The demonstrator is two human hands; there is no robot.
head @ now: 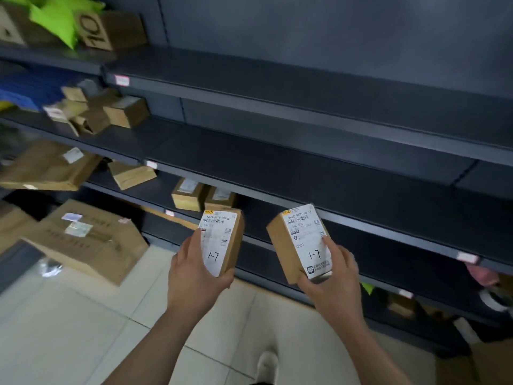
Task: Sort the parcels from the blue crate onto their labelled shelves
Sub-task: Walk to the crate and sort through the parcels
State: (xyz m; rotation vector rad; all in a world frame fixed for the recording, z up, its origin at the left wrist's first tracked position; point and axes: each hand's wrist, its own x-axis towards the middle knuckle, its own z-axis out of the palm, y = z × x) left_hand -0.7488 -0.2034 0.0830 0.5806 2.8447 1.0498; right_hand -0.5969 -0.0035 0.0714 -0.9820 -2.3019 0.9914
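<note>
In front of the dark shelves (305, 140), the left hand (194, 270) grips one small labelled parcel (222, 240), the right hand (330, 276) grips another parcel (299, 243).

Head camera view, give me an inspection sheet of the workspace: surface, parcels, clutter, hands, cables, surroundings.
Surface: dark shelves with small tags on their front edges.
Job's things: left parcel and right parcel, small cardboard boxes, each hand-marked 1-7.
Clutter: loose boxes heaped on the left shelves; big carton on the floor.
Hands: left hand grips the left parcel; right hand grips the right parcel.
Cables: nothing seen.
Surroundings: pale tiled floor; green bag top left.
</note>
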